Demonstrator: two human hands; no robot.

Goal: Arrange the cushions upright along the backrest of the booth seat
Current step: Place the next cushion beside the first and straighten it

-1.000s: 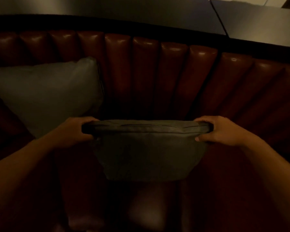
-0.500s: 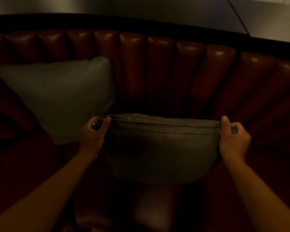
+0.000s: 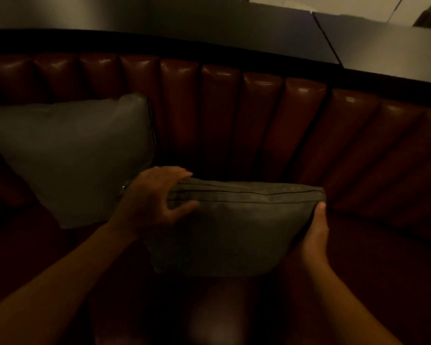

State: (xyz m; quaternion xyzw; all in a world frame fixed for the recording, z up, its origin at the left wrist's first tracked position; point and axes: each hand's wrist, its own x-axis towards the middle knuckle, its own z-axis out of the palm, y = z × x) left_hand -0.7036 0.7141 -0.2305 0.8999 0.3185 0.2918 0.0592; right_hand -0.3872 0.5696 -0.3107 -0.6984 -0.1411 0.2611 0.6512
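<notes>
Dim light, view looking down onto a booth seat. The backrest (image 3: 222, 108) is dark red, glossy, with vertical padded channels, and curves from the far left round to the right. A dark ledge (image 3: 159, 21) runs along its top edge.

Two grey cushions. The left cushion (image 3: 67, 155) stands upright and leans against the backrest, one corner pointing up near the channels. It sits left of the hands.

The held cushion (image 3: 229, 230) is right of it, near the middle of the view, seen from its top edge, where a seam or zip line runs left to right. It stands on edge in front of the backrest with a dark gap between them; cannot tell whether its lower edge touches the seat (image 3: 371, 257), as that part is in shadow.

Left hand (image 3: 152, 202) clamps the cushion's top left corner: fingers lie over the top edge, thumb presses the near face. The hand sits just beside the left cushion's lower right part; contact between the two cushions cannot be told.

Right hand (image 3: 314, 235) grips the right end: thumb up along the near face at the top right corner, fingers hidden behind the cushion. Both forearms bare, reaching in from the near edge.
</notes>
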